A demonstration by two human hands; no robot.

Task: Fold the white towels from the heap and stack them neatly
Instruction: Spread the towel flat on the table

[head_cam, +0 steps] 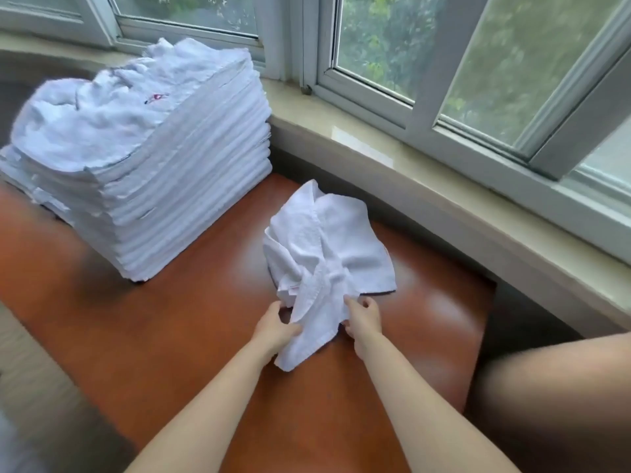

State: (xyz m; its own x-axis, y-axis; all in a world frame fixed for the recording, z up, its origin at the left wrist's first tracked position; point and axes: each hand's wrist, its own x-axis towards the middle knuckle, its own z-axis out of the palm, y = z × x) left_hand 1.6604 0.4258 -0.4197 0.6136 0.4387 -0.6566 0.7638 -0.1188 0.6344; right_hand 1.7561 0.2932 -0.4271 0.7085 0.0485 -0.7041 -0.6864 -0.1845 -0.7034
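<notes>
**Tall stack built; one crumpled towel in hand, not yet folded**

Towel [324, 247]: white terry cloth, bunched and creased, lying on the reddish-brown counter [205, 336] just in front of the person. No clean fold visible yet. One twisted strip hangs toward the near edge; a thin dark hem line shows along its right border. It sits well apart from the stack, to the right of it.

Left hand [275, 327]: fingers curled round the hanging strip, gripping it from the left side. Right hand [363, 317]: thumb and fingers pinch the cloth's near right edge. Both are grasping the same towel.

Progress, as judged: most of the job looks done. The stack [143, 148] at the counter's far left holds many folded white towels, edges fairly even down the side. On top of it lie a few rumpled towels [88, 110], one with a small red mark, apparently still to be folded. I cannot tell if more remain out of view.

Behind: a pale stone windowsill [426, 186] and window frames, green foliage beyond the glass.
</notes>
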